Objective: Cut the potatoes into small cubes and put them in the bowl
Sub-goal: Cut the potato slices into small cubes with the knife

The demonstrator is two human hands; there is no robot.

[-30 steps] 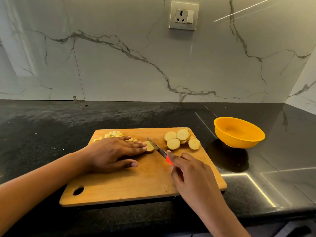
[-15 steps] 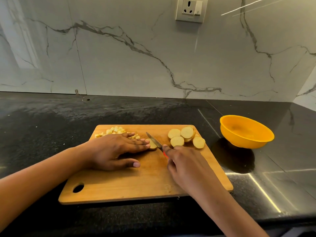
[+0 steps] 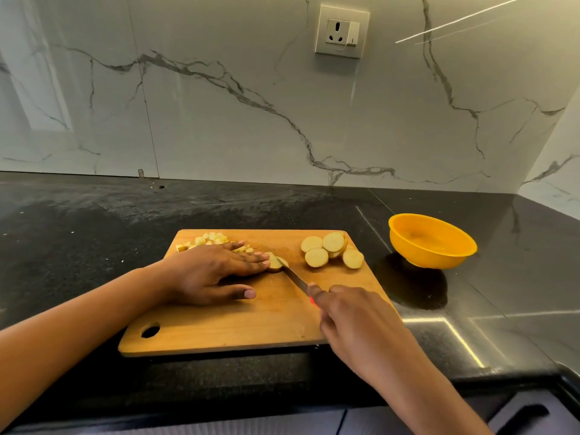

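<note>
The right hand (image 3: 354,321) is closed around the red handle of a knife (image 3: 293,277), forefinger laid along the top, and the blade slants up and left with its tip at a potato slice (image 3: 275,262). The left hand (image 3: 213,271) lies flat with fingers spread, its fingertips (image 3: 262,257) pressing that slice to the cutting board (image 3: 238,328). Behind the left hand, at the board's far left, sits a heap of small potato cubes (image 3: 210,239). Four round slices (image 3: 331,251) lie overlapping at the far right of the board. On the black worktop (image 3: 78,233), to the right of the board and apart from it, stands the orange bowl (image 3: 431,241), with nothing visible inside.
</note>
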